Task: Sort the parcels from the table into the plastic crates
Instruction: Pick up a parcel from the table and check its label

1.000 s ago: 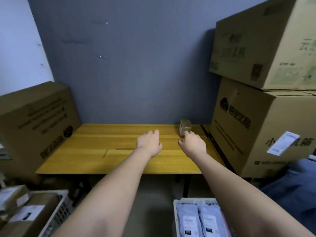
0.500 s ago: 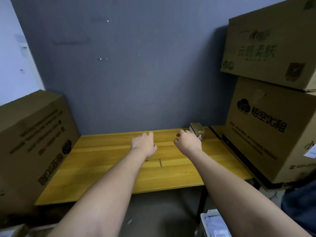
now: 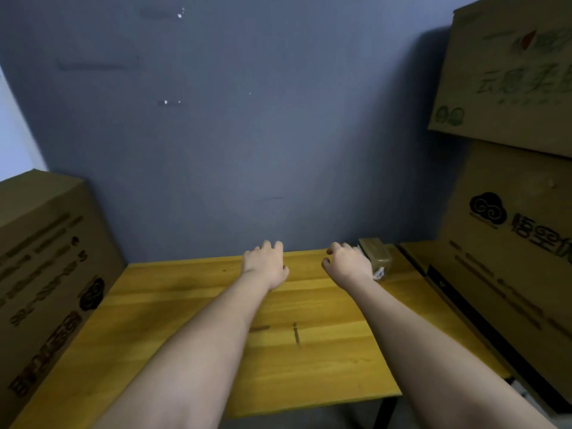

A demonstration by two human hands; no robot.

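One small brown cardboard parcel (image 3: 377,257) with a white label lies at the back right of the yellow wooden table (image 3: 192,320), against the grey wall. My right hand (image 3: 348,264) hovers just left of the parcel, fingers curled and apart, its edge next to the parcel but not gripping it. My left hand (image 3: 265,264) is stretched out over the table's back middle, fingers loosely spread, holding nothing. No plastic crate is in view.
A large cardboard box (image 3: 43,274) stands at the table's left end. Two stacked large cardboard boxes (image 3: 513,236) stand at the right end. The grey wall (image 3: 232,134) closes off the back.
The view has tilted up and moved closer, so the crates at the bottom have left the frame. Both hands have reached farther toward the back of the table, the right one nearer the parcel.
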